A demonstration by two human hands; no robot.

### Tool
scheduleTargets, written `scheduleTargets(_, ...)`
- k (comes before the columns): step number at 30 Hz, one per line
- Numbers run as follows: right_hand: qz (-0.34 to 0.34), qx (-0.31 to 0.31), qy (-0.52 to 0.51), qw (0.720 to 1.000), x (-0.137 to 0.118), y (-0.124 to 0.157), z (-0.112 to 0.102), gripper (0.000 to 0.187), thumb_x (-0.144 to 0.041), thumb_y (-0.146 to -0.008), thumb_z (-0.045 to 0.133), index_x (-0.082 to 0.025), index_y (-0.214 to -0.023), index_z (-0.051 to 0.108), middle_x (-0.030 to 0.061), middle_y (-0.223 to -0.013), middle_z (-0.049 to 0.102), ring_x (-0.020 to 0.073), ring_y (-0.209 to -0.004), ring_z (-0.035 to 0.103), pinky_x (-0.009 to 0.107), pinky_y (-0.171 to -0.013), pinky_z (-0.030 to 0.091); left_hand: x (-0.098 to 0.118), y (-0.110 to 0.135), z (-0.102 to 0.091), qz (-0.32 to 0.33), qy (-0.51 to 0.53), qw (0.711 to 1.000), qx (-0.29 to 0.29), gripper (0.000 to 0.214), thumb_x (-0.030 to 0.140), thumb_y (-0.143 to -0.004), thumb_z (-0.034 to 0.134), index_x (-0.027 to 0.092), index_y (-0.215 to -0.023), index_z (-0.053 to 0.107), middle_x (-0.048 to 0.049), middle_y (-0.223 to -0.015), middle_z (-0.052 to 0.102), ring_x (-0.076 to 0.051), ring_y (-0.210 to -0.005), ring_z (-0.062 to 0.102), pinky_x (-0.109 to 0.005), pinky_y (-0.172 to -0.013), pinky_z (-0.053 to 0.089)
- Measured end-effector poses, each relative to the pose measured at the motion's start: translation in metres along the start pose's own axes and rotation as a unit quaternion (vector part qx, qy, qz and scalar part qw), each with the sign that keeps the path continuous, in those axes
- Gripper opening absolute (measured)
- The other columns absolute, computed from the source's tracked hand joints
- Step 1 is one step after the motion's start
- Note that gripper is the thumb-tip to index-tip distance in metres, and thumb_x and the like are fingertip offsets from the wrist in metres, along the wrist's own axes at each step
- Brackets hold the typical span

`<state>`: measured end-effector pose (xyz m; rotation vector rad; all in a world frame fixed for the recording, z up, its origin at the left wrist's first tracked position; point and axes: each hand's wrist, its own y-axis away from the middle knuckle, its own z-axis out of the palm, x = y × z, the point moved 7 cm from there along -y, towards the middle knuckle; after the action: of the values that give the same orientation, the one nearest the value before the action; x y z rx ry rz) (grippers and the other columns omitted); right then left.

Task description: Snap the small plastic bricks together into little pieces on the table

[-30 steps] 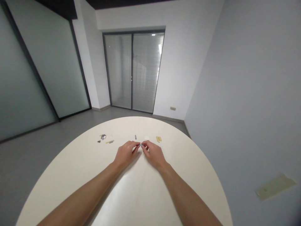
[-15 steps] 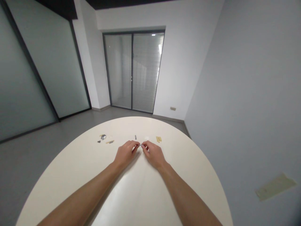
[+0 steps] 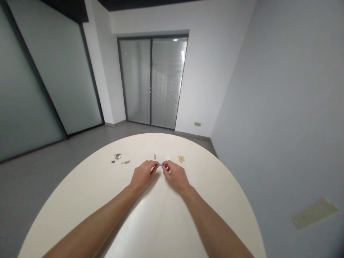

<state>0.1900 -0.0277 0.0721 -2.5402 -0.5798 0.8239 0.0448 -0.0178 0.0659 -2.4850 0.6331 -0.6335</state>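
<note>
Between my two hands is a small, thin grey piece (image 3: 161, 165), its middle showing and its ends hidden by fingers. My left hand (image 3: 145, 173) pinches its left end. The fingertips of my right hand (image 3: 175, 175) close on its right end. Just beyond my fingers a short grey strip (image 3: 155, 157) lies on the white table (image 3: 145, 229). A small white piece (image 3: 168, 157) lies behind my right hand. Farther right are flat yellow pieces (image 3: 181, 158). What exactly the held piece is, I cannot make out.
Left of my hands lie a cluster of small grey and yellow pieces (image 3: 117, 156), a dark bit (image 3: 113, 162) and a yellow-and-grey strip (image 3: 125, 162). The table's rounded edge (image 3: 154, 133) faces glass doors (image 3: 150, 82). A wall (image 3: 282, 107) stands to the right.
My hands have stayed almost in place. Slightly more of the grey piece shows between my fingertips, with my right fingers a touch farther right.
</note>
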Motion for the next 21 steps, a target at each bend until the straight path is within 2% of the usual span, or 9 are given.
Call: scheduleTargets(21, 0.003, 0.004, 0.007, 1.000, 0.0022, 0.0003, 0.0007, 0.016, -0.028, -0.096, 0.049, -0.026, -0.106, 0.062, -0.0009, -0.092, 0.070, 0.0142, -0.081, 0.064, 0.025, -0.075, 0.042, 0.0009, -0.0003, -0.0011, -0.018, 0.005, 0.999, -0.028, 0.026, 0.032, -0.099, 0.041, 0.025, -0.106, 0.065, -0.0021, -0.103, 0.071, -0.019, -0.097, 0.064, -0.030, -0.080, 0.049)
